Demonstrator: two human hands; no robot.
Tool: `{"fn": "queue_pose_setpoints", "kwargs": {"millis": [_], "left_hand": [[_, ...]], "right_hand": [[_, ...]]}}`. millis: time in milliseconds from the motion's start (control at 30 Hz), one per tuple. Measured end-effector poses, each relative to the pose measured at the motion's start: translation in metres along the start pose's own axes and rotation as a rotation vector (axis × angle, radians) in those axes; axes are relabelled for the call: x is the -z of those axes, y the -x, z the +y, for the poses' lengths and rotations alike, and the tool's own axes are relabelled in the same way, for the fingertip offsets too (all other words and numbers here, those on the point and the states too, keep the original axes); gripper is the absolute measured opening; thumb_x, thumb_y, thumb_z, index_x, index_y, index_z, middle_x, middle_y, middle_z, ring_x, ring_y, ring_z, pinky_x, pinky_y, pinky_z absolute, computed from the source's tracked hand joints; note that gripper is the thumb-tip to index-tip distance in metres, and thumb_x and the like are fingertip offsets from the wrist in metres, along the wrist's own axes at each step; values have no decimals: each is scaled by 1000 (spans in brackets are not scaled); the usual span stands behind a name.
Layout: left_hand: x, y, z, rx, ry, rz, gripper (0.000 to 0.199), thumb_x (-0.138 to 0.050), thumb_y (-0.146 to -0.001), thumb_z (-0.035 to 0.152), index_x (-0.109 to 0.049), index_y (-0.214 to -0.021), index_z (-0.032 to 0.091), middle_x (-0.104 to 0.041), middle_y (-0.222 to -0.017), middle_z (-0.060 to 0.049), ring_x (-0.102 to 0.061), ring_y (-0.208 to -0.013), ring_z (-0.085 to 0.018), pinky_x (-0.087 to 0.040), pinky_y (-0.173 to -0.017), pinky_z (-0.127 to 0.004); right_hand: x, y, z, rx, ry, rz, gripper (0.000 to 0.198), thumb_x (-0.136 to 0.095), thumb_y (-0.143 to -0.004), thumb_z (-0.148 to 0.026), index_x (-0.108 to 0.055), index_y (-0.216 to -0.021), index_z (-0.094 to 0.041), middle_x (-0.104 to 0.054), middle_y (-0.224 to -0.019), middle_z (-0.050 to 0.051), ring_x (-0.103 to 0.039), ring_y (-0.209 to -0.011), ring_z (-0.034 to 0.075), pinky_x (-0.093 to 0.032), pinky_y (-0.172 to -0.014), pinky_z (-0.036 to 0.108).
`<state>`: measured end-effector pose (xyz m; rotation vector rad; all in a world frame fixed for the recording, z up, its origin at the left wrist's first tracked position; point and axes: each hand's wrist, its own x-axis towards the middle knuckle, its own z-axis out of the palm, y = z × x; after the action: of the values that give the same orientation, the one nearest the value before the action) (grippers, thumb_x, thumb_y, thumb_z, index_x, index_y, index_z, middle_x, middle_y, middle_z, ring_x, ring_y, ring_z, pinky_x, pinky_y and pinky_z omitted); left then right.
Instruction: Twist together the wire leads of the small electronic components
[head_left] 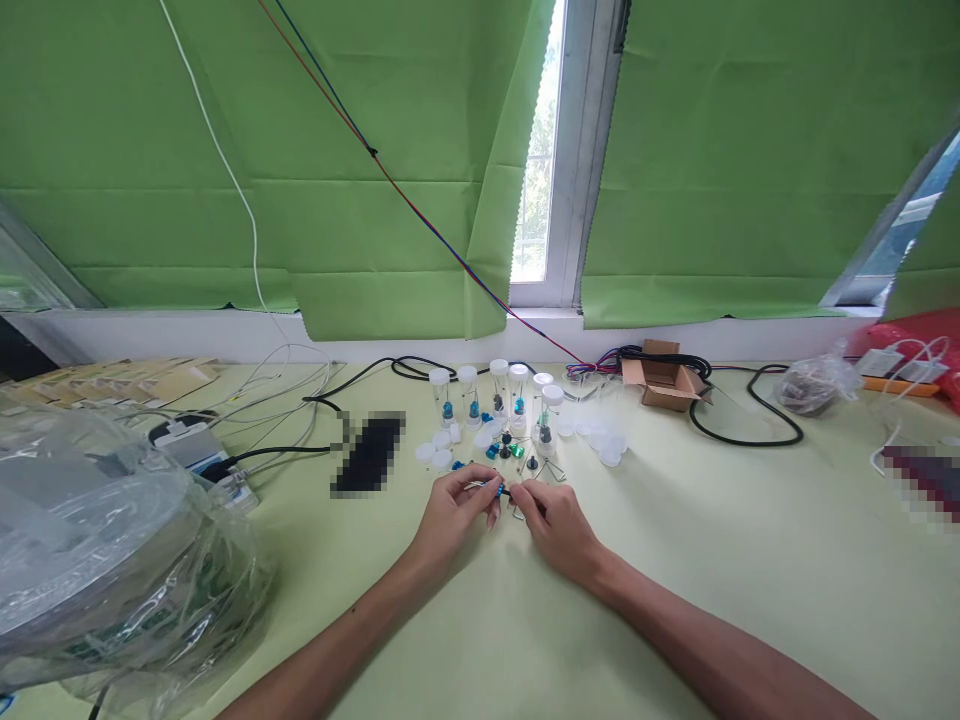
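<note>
"What's around the work on your feed?"

"From my seat, in the head view, a pale yellow-green table [697, 560] runs below green fabric blinds [390, 250]. Just beyond the left hand [454, 502] and the right hand [559, 525] stand clear tubes with white caps [518, 393]. Small loose blue, green and black parts [505, 445] and flat whitish discs [425, 453] are strewn in front of them, so that clutter lies between the fingers and the tubes. Off to the left I have a bulky rounded object wrapped in clear plastic [112, 560] and a pixelated dark rectangle [371, 455]; farther right, an open brown cardboard box [660, 385] with a coiled black cable [675, 357] against it."

"Counts?"

"Two hands, one held piece, one cardboard box, six upright tubes as I make it. The loose parts overlap too much for me to number."

"And the piece?"

"The small slender blue-and-black piece [500, 490] is between the two hands, near the middle of the table. My left hand is narrow, pinching the blue part between thumb and forefinger; my right is narrow too, its fingertips pinched on the dark end. The long axis runs left to right, nearly level, dark end toward the right hand. I can't tell what the fingertips cover."
</note>
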<state>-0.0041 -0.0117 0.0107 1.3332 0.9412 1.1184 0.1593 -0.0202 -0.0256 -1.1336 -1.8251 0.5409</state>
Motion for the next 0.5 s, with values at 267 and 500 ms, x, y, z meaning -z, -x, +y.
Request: {"fn": "queue_pose_setpoints", "kwargs": {"millis": [267,500], "left_hand": [[1,0,1,8,33,24,20,-67,-80,35,-66,-83,16,-58,-60,0,-50,-55,-12,-41,-58,-26],[2,-1,-1,-5,6,-1,19,-67,-81,34,-66,-83,15,-58,-60,1,-50,-55,-11,-41,-57,-25]], "right_hand": [[1,1,-5,6,-122,-23,19,-50,-91,-29,-53,-106,-17,-36,-49,-11,-33,-44,9,-26,-48,21],[0,2,-2,4,-108,-27,16,-49,-92,-31,-54,-99,-17,-36,-49,-11,-31,-44,9,-26,-48,21]]}}
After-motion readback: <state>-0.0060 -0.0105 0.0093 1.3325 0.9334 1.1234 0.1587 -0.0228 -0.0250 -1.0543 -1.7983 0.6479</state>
